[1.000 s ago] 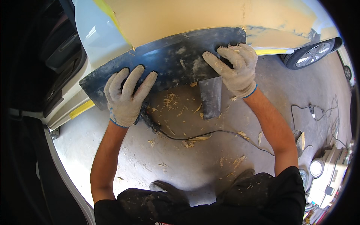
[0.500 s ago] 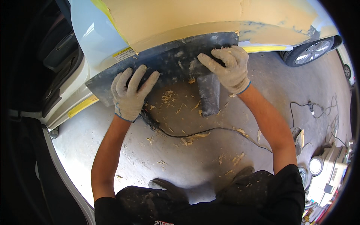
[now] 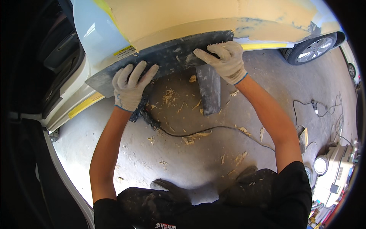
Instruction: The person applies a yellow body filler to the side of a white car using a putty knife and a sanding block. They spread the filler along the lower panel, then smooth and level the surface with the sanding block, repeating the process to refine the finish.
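Note:
Both my gloved hands hold a long, dark, scuffed flexible sheet [image 3: 167, 53] flat along the lower edge of a tan filler-coated car panel [image 3: 183, 17]. My left hand [image 3: 131, 87] is on its left half, fingers spread across the face. Toward the right end is my right hand [image 3: 225, 61], thumb pointing left and fingers bent near the upper edge. Parts of the fingertips' contact are hidden by the gloves. Below the sheet, a grey narrow slab [image 3: 209, 91] stands out against the floor, close under my right hand.
A black cord [image 3: 213, 129] runs over the grey floor from a dark tool [image 3: 146, 114] partly hidden by my left wrist. Tan shavings [image 3: 169, 97] lie scattered. Left is an open car door [image 3: 34, 164]; right are a wheel [image 3: 314, 49], another cable [image 3: 324, 110] and a pale machine [image 3: 333, 175].
The sheet has slid a little left along the panel, uncovering more of it at the right end. My right hand has moved left with it; my left hand has shifted slightly upward.

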A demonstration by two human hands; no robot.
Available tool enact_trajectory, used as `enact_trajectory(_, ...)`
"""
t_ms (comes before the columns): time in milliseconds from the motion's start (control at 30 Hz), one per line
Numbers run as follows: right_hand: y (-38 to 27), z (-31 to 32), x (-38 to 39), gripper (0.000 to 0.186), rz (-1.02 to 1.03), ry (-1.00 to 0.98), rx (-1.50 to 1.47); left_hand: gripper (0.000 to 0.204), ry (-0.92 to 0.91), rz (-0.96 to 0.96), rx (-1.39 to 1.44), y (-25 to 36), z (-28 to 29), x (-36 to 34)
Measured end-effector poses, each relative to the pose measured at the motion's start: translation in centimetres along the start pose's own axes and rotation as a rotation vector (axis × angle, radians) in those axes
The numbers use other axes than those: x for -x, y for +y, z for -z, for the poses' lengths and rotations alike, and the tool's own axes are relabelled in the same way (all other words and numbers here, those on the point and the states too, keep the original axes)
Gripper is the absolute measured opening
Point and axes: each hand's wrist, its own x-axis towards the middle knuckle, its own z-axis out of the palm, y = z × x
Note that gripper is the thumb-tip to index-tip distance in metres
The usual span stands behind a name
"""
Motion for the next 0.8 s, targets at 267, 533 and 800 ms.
enact_trajectory(267,-3.9,5.2,1.0,0.049,-0.062,-0.132,-0.008,0.047,-0.255,0.042,0.179,3.2,5.4,1.0)
enact_trajectory(533,-2.2,5.1,-2.7,0.052,-0.089,-0.070,0.068,0.051,-0.205,0.074,0.080,0.8,6.3,-2.3)
enact_trajectory(800,-3.8,6.5,-2.1,0.053,-0.150,-0.127,0.037,0.048,-0.267,0.066,0.166,1.2,8.1,-1.7)
